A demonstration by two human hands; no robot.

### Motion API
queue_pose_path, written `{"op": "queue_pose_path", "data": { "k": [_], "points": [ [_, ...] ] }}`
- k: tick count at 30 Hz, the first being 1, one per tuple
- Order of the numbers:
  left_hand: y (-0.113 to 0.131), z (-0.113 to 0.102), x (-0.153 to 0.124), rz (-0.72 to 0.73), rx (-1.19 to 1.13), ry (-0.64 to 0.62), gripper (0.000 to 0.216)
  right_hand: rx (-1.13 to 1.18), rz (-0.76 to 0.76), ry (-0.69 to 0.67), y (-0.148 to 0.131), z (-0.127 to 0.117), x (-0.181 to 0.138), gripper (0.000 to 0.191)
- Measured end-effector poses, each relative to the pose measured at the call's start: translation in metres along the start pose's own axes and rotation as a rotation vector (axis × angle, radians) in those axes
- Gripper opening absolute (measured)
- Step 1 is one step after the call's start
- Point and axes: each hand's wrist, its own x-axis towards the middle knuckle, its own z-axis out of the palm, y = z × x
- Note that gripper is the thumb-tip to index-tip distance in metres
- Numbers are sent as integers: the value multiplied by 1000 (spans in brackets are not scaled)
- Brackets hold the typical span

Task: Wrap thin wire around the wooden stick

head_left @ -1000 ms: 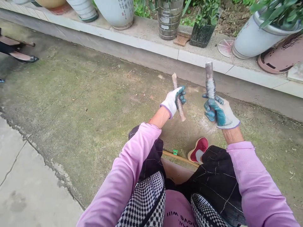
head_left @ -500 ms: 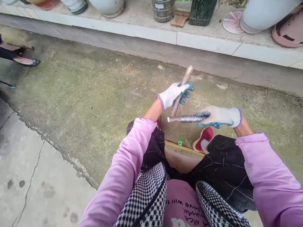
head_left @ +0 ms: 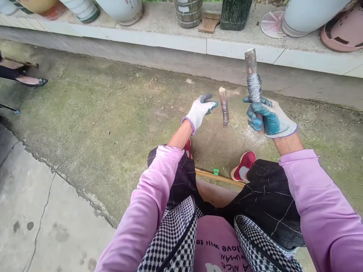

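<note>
Across the top of frame, I see the ledge (head_left: 176, 41) with its pots cut off. Right of centre, my right hand (head_left: 269, 119) grips a wire-wrapped stick (head_left: 253, 81) upright. My left hand (head_left: 200, 111) is half open; the short stick (head_left: 224, 107) beside it seems loose, contact unclear.

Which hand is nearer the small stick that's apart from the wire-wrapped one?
Left. The left hand is open just left of the small stick, fingertips close to it. The right hand is farther right, gripping the wire-wrapped stick upright.
</note>
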Motion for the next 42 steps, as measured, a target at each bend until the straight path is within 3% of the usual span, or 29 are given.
{"op": "queue_pose_path", "data": {
  "k": [4, 8, 13, 18, 21, 25, 31, 37, 42],
  "points": [
    [2, 3, -1, 101, -36, 68, 56, -35, 28, 43, 5, 3, 6, 64],
    [-1, 16, -6, 164, -73, -95, 41, -72, 36, 42, 6, 11, 7, 57],
    [-6, 30, -11, 219, -118, -265, 53, -74, 11, -9, 2, 20, 6, 62],
    [-1, 36, -14, 155, -53, -233, 49, -114, 25, -65, 1, 25, 7, 61],
    [3, 34, -18, 115, -18, -302, 42, -109, 20, -48, 0, 27, 8, 61],
    [6, 29, -26, 32, -17, -265, 41, -92, 35, 0, -1, 25, 9, 56],
    [5, 25, -23, 54, -14, -305, 28, -69, 58, 52, 0, 20, 11, 49],
    [-1, 24, -16, 27, 5, -310, 36, -59, 58, 73, 1, 20, 14, 40],
    [-6, 16, -12, 39, 61, -357, 27, -69, 74, 107, 1, 16, 14, 56]
  ]
}}
